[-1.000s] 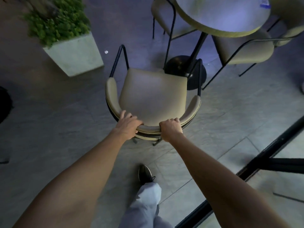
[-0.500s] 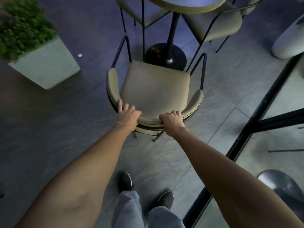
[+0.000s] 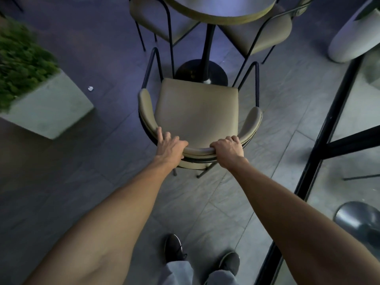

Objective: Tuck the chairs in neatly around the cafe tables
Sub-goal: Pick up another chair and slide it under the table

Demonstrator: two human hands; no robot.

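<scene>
**Inspector A:** We note the chair (image 3: 197,112) standing on the tiled floor (image 3: 92,182), its seat facing the round table (image 3: 218,16). The seat's front edge lies just beside the table's black base (image 3: 191,70).

**Inspector B:** Agreed. We record both hands on the curved backrest. The right hand (image 3: 227,150) has its fingers curled over the top rail, grasping it firmly.

**Inspector A:** And the left hand (image 3: 169,146)?

**Inspector B:** We see its thumb laid over the rail and its fingers (image 3: 162,134) stretched along the outer face, so it holds the backrest between them.

**Inspector A:** We also log two more chairs (image 3: 265,31) at the far side, their seats partly under the tabletop. A concrete planter (image 3: 51,114) with green foliage stands well apart on the left.
</scene>
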